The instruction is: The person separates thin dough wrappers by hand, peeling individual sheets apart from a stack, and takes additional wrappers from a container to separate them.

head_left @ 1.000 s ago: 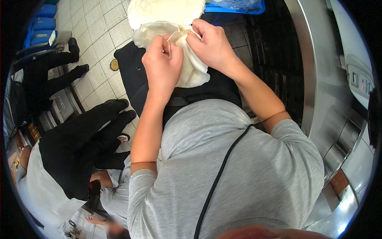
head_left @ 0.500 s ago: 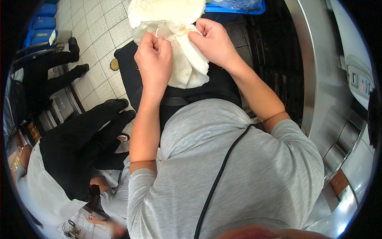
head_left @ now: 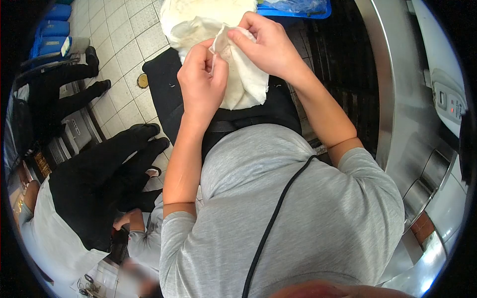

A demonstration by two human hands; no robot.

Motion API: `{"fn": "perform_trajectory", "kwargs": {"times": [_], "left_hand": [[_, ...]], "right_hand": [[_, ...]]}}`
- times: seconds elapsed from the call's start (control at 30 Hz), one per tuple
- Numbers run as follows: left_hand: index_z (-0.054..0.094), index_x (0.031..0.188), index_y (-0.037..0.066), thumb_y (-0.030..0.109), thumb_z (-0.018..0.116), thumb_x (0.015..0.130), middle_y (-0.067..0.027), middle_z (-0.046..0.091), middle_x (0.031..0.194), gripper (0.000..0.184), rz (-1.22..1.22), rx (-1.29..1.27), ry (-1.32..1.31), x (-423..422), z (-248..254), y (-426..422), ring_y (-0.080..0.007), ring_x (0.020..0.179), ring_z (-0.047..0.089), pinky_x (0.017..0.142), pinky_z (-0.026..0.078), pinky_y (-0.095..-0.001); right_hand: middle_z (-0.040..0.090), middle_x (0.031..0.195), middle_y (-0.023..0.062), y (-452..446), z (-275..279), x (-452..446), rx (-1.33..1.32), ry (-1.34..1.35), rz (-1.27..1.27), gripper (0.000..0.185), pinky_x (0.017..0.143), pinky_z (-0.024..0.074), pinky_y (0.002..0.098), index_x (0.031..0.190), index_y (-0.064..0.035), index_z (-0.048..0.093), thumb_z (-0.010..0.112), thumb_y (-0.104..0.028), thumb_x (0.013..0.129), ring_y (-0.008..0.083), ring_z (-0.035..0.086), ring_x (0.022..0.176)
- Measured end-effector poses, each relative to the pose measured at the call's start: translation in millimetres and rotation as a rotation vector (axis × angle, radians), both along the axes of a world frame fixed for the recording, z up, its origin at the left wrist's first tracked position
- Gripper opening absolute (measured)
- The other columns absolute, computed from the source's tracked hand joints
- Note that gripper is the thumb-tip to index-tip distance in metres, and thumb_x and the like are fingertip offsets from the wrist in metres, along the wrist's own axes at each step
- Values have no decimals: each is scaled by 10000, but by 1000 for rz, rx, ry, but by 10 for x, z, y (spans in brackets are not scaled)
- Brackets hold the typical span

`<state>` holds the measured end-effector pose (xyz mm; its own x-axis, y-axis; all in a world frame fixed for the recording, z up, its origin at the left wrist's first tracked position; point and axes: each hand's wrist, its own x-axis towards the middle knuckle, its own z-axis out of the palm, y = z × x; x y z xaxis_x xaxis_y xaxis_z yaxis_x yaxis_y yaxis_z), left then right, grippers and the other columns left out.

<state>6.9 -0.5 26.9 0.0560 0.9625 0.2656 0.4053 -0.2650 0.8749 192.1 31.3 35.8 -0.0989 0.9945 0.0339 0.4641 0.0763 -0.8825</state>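
A thin, floppy, cream-coloured dough sheet (head_left: 243, 82) hangs between my hands above my black-clad lap. My left hand (head_left: 201, 84) is closed, pinching its left edge between thumb and curled fingers. On the other side, my right hand (head_left: 271, 49) grips the upper edge, thumb on top. The sheet is folded and creased, its lower end drooping over the black cloth (head_left: 166, 94). Just beyond lies a stack of similar pale round sheets (head_left: 191, 10), partly cut off by the top of the view. A loose sheet at the stack's near edge is rumpled.
A blue tray (head_left: 298, 12) with clear plastic in it stands at the top. Dark crates (head_left: 343, 94) and a steel counter (head_left: 387, 59) run along my right. At left, other people (head_left: 94, 188) in dark trousers work over the tiled floor (head_left: 117, 39).
My left hand has moved right and slightly down, closer to my right hand, which has risen a little. The sheet has shifted right and its held edge now stands up between the hands.
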Motion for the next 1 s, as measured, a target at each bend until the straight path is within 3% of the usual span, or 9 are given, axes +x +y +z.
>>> {"fn": "perform_trajectory", "kwargs": {"times": [0.1, 0.17, 0.2, 0.27, 0.37, 0.5, 0.57, 0.9, 1.0], "left_hand": [[625, 910, -46, 21, 699, 1012, -48, 726, 941, 142, 52, -105, -63, -1, -84, -56, -61, 726, 483, 637, 447, -248], [598, 893, -31, 22, 705, 1016, -77, 745, 997, 171, 51, -103, -71, 1, -84, -51, -61, 752, 522, 651, 466, -247], [571, 876, -15, 23, 712, 1021, -107, 763, 1053, 205, 50, -102, -80, 11, -61, -46, -61, 779, 562, 665, 486, -247], [589, 913, -16, 32, 734, 1019, -128, 767, 1083, 186, 63, -163, -247, 106, 8, -32, -74, 816, 609, 690, 512, -252], [645, 1065, -24, 132, 795, 1025, -155, 779, 1113, 220, 15, -235, -350, 66, 175, 29, -112, 925, 709, 745, 572, -279], [711, 1047, -29, 276, 863, 966, -145, 751, 1043, 350, -51, -220, -12, -60, 182, 181, -215, 897, 723, 744, 593, -340], [735, 1038, -12, 265, 831, 1018, -71, 771, 981, 294, -74, -264, 43, -96, 185, 209, -118, 876, 696, 725, 561, -278], [734, 1020, -48, 63, 771, 957, -103, 726, 967, 133, 80, 177, 167, 18, 81, 110, -158, 690, 568, 637, 516, -324], [736, 1010, -53, 35, 768, 946, -107, 723, 953, 113, 42, 131, 116, 1, 127, 96, -165, 698, 578, 627, 516, -327]], "right_hand": [[706, 785, 229, -17, -65, -21, 9, -1, -139, 308, 678, 569, 437, 957, 20, 658, 745, -275, 972, 326, 734, 710], [667, 779, 76, -65, -20, -53, -2, -25, -171, 272, 665, 491, 319, 899, 12, 587, 727, -195, 1006, 98, 540, 725], [667, 779, 76, -69, -18, -47, -3, -25, -172, 272, 665, 491, 319, 899, 12, 587, 727, -195, 1006, 98, 540, 725], [692, 777, 235, -84, -20, -32, 31, -47, -148, 231, 660, 563, 439, 960, 16, 642, 710, -205, 954, 365, 715, 687], [702, 783, 219, -137, -16, -50, 97, 16, -84, 227, 650, 559, 430, 958, 9, 658, 725, -207, 946, 363, 720, 688], [701, 772, 205, -155, 18, -51, 104, -7, -32, 222, 640, 558, 418, 933, 3, 674, 743, -208, 932, 349, 729, 688], [795, 914, 151, -177, 8, -37, 120, -10, 27, 292, 658, 524, 309, 851, 15, 583, 782, -160, 973, 85, 596, 751], [744, 838, 83, -222, 16, -142, -13, -17, -59, 246, 675, 546, 284, 899, -5, 623, 783, -179, 967, 85, 669, 774], [696, 730, 168, -184, 55, -198, 111, 190, -118, 267, 634, 564, 411, 928, -16, 646, 788, -241, 908, 243, 746, 674]]}}
